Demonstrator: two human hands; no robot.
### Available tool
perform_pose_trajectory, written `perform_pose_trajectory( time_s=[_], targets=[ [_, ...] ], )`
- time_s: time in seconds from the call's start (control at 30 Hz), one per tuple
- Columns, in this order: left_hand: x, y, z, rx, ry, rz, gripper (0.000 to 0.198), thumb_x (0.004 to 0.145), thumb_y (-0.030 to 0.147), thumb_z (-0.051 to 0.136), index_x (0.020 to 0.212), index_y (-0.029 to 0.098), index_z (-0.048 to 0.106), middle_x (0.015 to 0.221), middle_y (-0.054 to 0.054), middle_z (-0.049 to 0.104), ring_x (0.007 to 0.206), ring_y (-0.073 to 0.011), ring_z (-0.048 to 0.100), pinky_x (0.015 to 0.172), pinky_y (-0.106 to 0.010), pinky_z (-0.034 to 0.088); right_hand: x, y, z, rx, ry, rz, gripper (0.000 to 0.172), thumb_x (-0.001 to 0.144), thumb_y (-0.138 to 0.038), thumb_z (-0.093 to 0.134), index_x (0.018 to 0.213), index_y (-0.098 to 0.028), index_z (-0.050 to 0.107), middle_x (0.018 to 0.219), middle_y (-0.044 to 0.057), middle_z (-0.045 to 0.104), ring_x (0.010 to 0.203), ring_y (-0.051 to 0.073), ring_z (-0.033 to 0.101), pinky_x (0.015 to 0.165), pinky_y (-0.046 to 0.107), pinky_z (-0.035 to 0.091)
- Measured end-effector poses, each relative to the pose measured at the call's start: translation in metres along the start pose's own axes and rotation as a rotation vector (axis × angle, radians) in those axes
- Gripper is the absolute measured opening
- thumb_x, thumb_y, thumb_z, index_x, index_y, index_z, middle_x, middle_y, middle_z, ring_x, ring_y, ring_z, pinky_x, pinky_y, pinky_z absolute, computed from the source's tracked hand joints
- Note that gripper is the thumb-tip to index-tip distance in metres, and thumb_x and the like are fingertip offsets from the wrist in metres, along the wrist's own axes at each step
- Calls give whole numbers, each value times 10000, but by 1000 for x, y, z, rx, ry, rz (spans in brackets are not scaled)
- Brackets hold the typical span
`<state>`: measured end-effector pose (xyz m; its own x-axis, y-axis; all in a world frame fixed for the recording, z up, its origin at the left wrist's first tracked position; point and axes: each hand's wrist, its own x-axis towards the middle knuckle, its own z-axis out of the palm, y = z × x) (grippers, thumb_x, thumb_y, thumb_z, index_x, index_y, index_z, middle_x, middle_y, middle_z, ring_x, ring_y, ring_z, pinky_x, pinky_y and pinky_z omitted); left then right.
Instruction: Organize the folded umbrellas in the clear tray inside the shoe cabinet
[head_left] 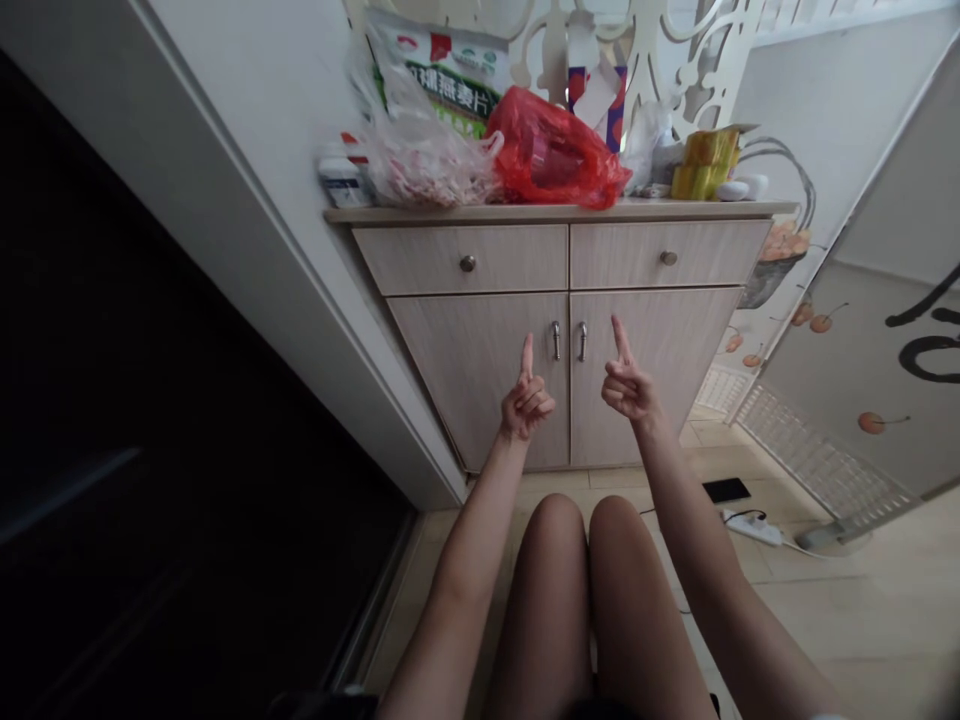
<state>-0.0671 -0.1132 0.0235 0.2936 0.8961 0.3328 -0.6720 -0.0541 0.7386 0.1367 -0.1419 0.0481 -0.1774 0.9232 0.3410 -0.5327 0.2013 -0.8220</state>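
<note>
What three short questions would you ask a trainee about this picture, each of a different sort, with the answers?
1. True or false: the left hand grips a door handle of the cabinet.
2. Choose one: the plastic bag in the middle of the cabinet top is A) green, B) red, C) blue.
3. Short answer: which finger does the right hand raise?

Key
1. False: the left hand holds nothing and is below the door handle.
2. B.
3. The index finger; the other fingers are curled.
</note>
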Motion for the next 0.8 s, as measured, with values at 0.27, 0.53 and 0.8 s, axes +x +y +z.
perform_pose_trajectory(
  time_s=[0.27,0.53,0.8],
  targets=[
    [6,-31,7,113,161,10,403,1024,309,357,1380,331,545,554,108,92,397,-76,31,452,-210,248,7,48,-12,-17,213,-73,674,850,-321,596,1481,-369,366,529,-144,123,443,86,11,448,224,109],
    [6,-39,-1,43,108,-43,377,1021,273,380,1348,291,566,526,125,100,387,-57,-1,445,-206,218,6,52,-30,16,164,-31,700,830,-299,628,1477,-390,377,523,-140,149,426,87,29,436,197,148],
    [36,-20,-40,620,115,-125,685,857,304,675,1489,227,421,596,81,500,487,-73,445,597,-226,384,35,42,-47,-748,480,-144,620,969,-448,446,1543,-291,269,1061,71,625,815,162,604,752,315,485]
  ],
)
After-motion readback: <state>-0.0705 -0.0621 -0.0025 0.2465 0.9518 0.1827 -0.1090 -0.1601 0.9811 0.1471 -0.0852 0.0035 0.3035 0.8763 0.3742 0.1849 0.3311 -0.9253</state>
